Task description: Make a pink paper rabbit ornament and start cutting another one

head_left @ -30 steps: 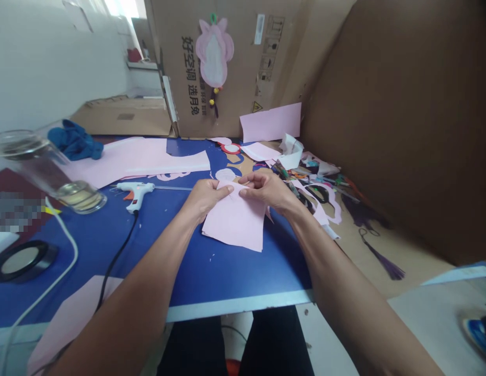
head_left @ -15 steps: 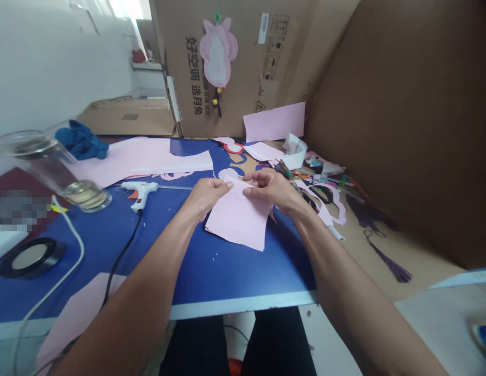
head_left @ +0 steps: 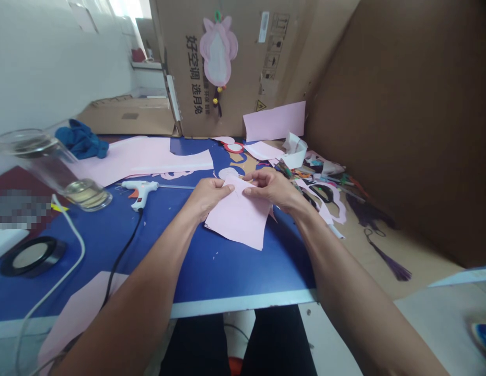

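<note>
Overhanging the near edge of the surface (head_left: 235, 282), a pink sheet (head_left: 82, 303) crossed by a black cord (head_left: 121, 256) could slip or crease if the left forearm (head_left: 145, 277) drags either one. Just beyond, the layered pink paper (head_left: 239, 222) sits between left hand (head_left: 209, 197) and right hand (head_left: 271, 190). The left hand pinches its upper left edge, thumb on top; the right thumb meets the upper right edge (whether the fingers behind it close on the paper, I cannot tell). With no finger on the lower corners, the layers could slide out of line, and uneven thumb pressure could wrinkle the top one. Farther left lies the glue gun (head_left: 141, 193); a tug on its cord could swing it. Past the hands, loose pink offcuts (head_left: 262, 150) could mix with the layers if they touch.
</note>
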